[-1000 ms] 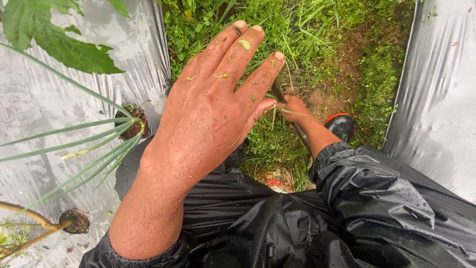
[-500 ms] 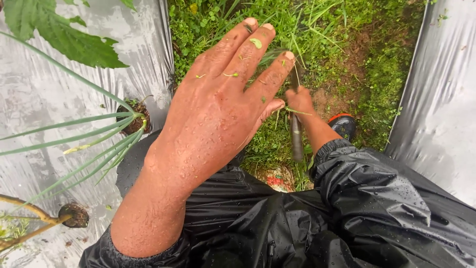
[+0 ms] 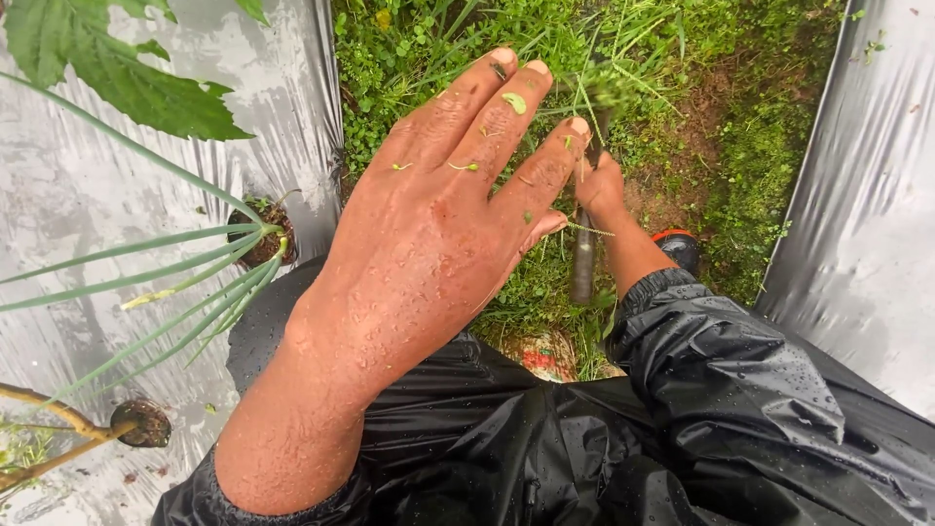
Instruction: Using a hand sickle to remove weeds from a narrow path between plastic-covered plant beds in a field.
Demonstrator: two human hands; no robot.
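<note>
My left hand [image 3: 438, 234] is raised close to the camera, back up, wet and speckled with bits of grass. Its fingers are stretched out and it holds nothing. Below and beyond it, my right hand [image 3: 601, 190] grips the top of a dark tool handle [image 3: 582, 268] that stands nearly upright in the grass strip [image 3: 682, 117]. The tool's working end is hidden among blurred grass blades. Both arms come out of wet black rain sleeves [image 3: 721, 360].
Shiny plastic mulch sheets lie on the left [image 3: 78, 195] and right [image 3: 877, 195] of the grass strip. A plant with long narrow leaves [image 3: 258, 239] grows from a hole on the left. A broad green leaf [image 3: 127, 78] hangs top left. A dark boot [image 3: 677, 244] rests by my right wrist.
My right hand has moved farther up the grass strip with the tool handle, which now stands more upright. My left hand stays raised and spread.
</note>
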